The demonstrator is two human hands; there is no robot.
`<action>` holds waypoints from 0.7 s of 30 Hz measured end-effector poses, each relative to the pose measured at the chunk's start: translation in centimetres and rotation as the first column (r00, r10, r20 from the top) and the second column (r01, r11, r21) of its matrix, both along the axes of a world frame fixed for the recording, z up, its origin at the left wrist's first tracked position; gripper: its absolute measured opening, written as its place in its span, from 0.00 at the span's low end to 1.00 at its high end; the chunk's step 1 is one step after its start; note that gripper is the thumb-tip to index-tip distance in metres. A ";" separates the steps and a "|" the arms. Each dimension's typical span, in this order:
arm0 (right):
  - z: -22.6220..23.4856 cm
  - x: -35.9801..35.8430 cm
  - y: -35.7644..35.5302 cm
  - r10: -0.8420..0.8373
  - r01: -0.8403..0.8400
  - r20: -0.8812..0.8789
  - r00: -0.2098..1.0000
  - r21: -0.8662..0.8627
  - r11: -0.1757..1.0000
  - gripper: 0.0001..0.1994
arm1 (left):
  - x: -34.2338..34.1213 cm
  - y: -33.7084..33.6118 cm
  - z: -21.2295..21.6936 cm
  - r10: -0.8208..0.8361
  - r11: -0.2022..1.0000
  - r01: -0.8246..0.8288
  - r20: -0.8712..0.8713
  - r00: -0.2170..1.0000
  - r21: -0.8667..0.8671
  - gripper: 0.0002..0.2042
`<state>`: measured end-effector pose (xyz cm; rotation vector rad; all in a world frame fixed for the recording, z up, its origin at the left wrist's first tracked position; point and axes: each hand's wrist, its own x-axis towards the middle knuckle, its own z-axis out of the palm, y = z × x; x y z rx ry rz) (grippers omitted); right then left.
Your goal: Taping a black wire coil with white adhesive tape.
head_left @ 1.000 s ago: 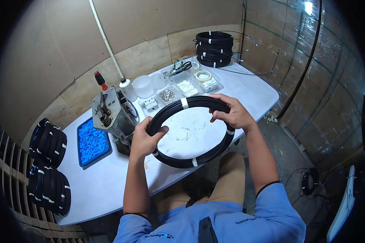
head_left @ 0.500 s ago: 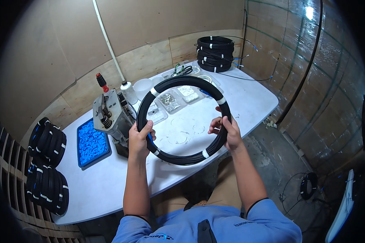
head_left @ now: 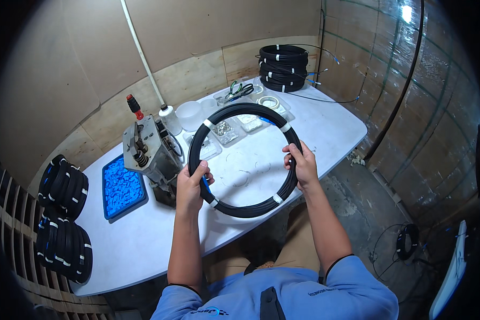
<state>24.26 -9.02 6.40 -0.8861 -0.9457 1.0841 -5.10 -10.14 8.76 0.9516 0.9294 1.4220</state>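
I'm holding the black cable coil (head_left: 245,211) facing me more squarely than a second ago, with my right fingers (head_left: 298,154) gripping lower down its side. It's hovering above the worktop (head_left: 325,116), at three o'clock from the metal machine (head_left: 157,144), and running through both grips: my left fingers (head_left: 198,172) are wrapping its rim at eight o'clock, my right fingers at three, both curling narrowly around it.
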 end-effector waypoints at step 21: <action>2.3 4.9 -1.4 0.648 -0.613 -0.199 0.735 0.210 0.761 0.38 | -4.5 0.9 2.5 -0.366 0.930 0.366 -0.002 0.930 -0.022 0.34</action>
